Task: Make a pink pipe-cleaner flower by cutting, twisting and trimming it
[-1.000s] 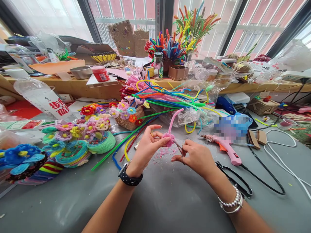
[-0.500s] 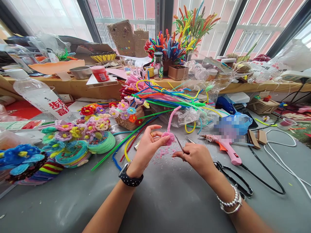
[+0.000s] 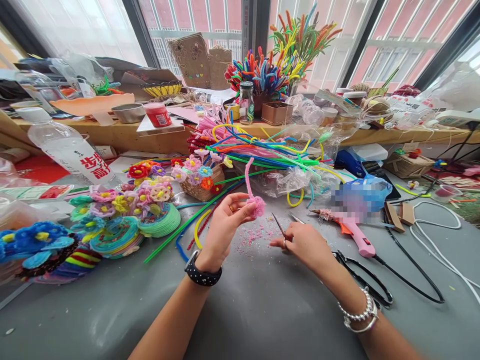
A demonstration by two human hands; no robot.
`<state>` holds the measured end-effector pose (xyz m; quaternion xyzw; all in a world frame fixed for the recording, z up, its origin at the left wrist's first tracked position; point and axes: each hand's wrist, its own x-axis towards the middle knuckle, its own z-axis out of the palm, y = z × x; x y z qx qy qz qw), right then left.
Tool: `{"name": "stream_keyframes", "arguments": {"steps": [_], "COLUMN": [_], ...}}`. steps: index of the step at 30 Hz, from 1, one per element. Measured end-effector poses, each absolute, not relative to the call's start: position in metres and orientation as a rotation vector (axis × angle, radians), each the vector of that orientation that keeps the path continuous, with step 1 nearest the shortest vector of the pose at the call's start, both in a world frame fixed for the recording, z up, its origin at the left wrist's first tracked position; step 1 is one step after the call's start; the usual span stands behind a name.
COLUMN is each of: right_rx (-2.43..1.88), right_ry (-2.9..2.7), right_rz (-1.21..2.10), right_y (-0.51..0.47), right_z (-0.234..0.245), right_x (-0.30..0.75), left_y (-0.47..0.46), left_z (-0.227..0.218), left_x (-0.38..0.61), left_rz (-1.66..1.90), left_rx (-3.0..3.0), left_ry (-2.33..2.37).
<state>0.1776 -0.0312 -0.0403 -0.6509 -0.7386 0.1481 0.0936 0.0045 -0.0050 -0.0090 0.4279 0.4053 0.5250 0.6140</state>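
Note:
Between the thumb and fingers of my left hand [image 3: 233, 218] is a pink pipe-cleaner flower [image 3: 257, 206], a fuzzy ball-like head with one pink stem rising from it. My right hand [image 3: 304, 241] is closed around the handles of a pair of scissors [image 3: 279, 225], whose blades point up and to the left, apart from the flower. Pink fuzz clippings [image 3: 253, 234] lie scattered on the grey table [image 3: 247, 310] below and between my hands.
A pink glue gun [image 3: 354, 232] lies right of my right hand, near black-framed glasses [image 3: 365, 280]. Loose pipe cleaners [image 3: 258, 147] are heaped behind my hands. Finished pipe-cleaner flowers [image 3: 105, 205] and a plastic bottle [image 3: 71, 145] stand at left.
The pink flower in my left hand has moved slightly left and tilted, its stem leaning left. The scissors have come away from the flower, down and to the right.

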Motion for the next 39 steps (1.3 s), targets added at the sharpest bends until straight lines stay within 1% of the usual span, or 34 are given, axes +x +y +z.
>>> {"name": "stream_keyframes", "arguments": {"steps": [2, 5, 7, 11, 13, 16, 22, 24, 27, 32, 39], "right_rx": [-1.999, -2.026, -1.963, -1.818, -1.805, -1.776, -1.507, -1.465, -1.519, -1.725, -2.029], "right_ry": [-2.148, -2.092, -2.049, -1.947, -1.930, -1.858, -1.463, -1.410, -1.476, -1.686, -1.841], "right_rz": [0.551, 0.589, 0.669, 0.953, 0.983, 1.004, 1.287, 1.274, 1.148, 0.870, 0.749], "right_y": [-0.032, -0.032, -0.032, -0.031, -0.030, -0.029, -0.024, -0.023, -0.021, -0.023, -0.025], "right_z": [-0.037, -0.034, -0.033, -0.032, -0.032, -0.034, -0.037, -0.037, -0.038, -0.036, -0.024], "right_x": [0.177, 0.178, 0.180, 0.182, 0.182, 0.182, 0.184, 0.185, 0.188, 0.190, 0.197], "left_y": [-0.005, -0.004, -0.003, -0.003, -0.004, -0.003, 0.006, 0.008, 0.009, 0.010, 0.009], "left_z": [-0.009, -0.010, -0.011, -0.011, -0.010, -0.010, -0.018, -0.020, -0.022, -0.030, -0.034], "left_x": [0.004, 0.002, 0.001, 0.001, 0.001, -0.001, -0.012, -0.014, -0.012, -0.009, -0.004], "left_rz": [1.199, 1.200, 1.221, 1.222, 1.211, 1.185, 1.168, 1.084, 1.017, 0.865, 0.491], "left_rx": [0.984, 0.936, 0.905, 0.961, 1.024, 1.191, 1.847, 1.940, 1.972, 1.999, 2.308], "left_ry": [0.901, 0.831, 0.810, 0.862, 0.911, 1.012, 1.404, 1.471, 1.536, 1.539, 1.422]}}
